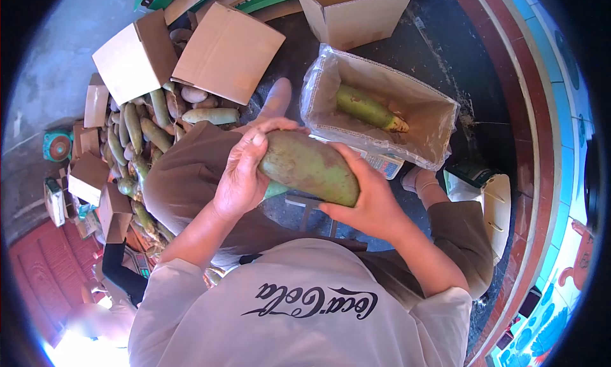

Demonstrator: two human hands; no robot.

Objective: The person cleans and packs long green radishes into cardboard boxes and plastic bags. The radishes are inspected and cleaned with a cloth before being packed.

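Both hands hold a thick green radish (310, 166) with brownish patches, above my lap. My left hand (240, 170) wraps its left end, the thumb on top. Around the right end curls my right hand (371, 198), its thumb on the near side. Just beyond, a cardboard box (439, 103) lined with clear plastic contains another green radish (366, 106) with a yellowish cut end. The box rests on a scale (387, 166), whose keypad shows partly under its near edge.
At the left lies a big heap of green radishes (132, 128). Cardboard boxes (229, 52) lie on and around it. Another open box (353, 14) stands at the back. Right of my knee is a pale container (496, 205). Another person's dark sleeve (116, 271) shows at lower left.
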